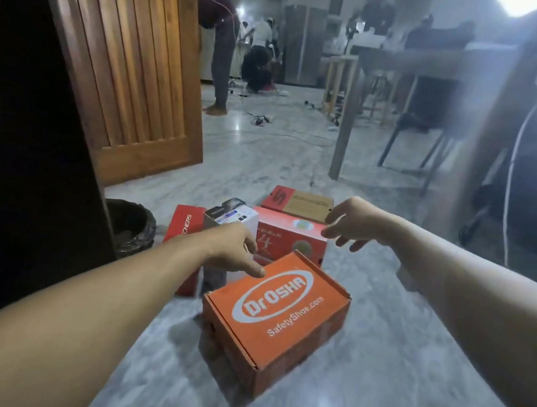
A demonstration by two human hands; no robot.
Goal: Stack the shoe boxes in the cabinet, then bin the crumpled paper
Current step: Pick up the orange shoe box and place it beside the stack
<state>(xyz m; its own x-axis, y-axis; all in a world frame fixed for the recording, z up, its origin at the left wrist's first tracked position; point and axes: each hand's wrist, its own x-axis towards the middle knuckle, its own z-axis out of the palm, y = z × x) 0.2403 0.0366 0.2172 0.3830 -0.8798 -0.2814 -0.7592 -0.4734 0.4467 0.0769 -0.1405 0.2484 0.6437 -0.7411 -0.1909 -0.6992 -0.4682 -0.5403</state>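
An orange shoe box (280, 319) marked "Dr.OSHA" lies on the marble floor in front of me. Behind it stand a red box (284, 239), a brown and red box (297, 203), a white and grey box (231, 219) and a red box (187, 223) at the left. My left hand (234, 253) hovers over the orange box's far left corner, fingers relaxed, holding nothing. My right hand (352, 222) is spread open above the red box's far right corner. The dark cabinet (24, 139) rises at the left, its wooden door (125, 60) swung open. No crumpled paper shows.
A black bin with a bag liner (130, 227) sits by the cabinet's base. A table leg (344, 124) and chairs (438, 129) stand at the right. People (222, 45) work in the background, with cables across the floor.
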